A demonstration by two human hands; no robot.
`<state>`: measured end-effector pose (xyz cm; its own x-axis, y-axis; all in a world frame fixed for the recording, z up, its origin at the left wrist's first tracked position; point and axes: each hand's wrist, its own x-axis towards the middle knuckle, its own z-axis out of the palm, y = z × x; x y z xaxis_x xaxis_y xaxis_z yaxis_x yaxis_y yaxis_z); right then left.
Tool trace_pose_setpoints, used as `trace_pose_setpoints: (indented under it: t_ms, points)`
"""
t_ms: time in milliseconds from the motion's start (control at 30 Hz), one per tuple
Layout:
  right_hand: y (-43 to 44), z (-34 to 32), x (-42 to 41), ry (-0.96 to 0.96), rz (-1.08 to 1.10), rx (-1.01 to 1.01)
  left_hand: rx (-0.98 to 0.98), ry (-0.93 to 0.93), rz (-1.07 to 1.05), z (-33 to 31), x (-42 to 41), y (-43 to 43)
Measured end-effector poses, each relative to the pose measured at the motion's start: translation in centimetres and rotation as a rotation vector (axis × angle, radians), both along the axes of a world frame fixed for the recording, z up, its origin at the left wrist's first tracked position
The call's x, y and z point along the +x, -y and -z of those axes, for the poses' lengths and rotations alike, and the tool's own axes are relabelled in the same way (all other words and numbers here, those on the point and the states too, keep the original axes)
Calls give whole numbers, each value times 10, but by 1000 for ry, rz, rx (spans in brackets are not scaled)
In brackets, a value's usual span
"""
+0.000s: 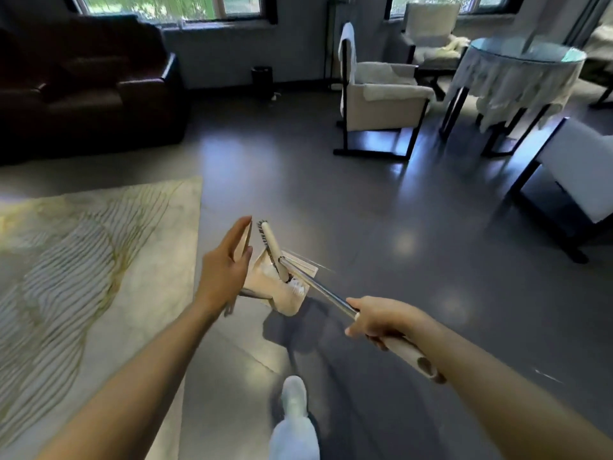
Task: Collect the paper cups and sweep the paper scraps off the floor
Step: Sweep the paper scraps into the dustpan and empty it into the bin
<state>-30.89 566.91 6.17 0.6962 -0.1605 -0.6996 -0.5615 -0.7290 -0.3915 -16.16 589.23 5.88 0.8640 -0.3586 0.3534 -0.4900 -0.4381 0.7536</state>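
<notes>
Broom (318, 288) over grey floor (365, 210), just right of rug (99, 260); beige grip clamped in right hand (381, 322), fingers (356, 328) curled tight round it, metal shaft slanting away to beige brush head. Dustpan (278, 290) directly under that head, likewise right of rug, above own shadow on floor, something white inside (scraps or comb teeth, cannot tell). Left hand (225, 270) between rug and dustpan, fingers (238, 237) straight and together, gripping nothing, palm turned toward dustpan (touching or not, cannot tell). Pale shoe and trouser leg (293, 413) on floor right of rug's near corner. Dark sofa (83, 88) beyond rug's far edge; small dark bin (262, 78) against wall farther beyond; cream armchair (381, 101) well right of rug.
</notes>
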Motion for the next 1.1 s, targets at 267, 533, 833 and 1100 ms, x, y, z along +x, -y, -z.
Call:
trace_pose_setpoints:
  t_ms: [267,533,833,1100]
  points:
    - [106,-6,259,28,65,84,16,83,-43,-13,251,114]
    - [217,-7,510,52,100,127,50,70,-88,-37,490,225]
    - [330,-34,834,84,-86,51,21,53,-203,-55,777,322]
    - [353,-28,1124,55,-132,88,-19,82,-230,-52,1048,348]
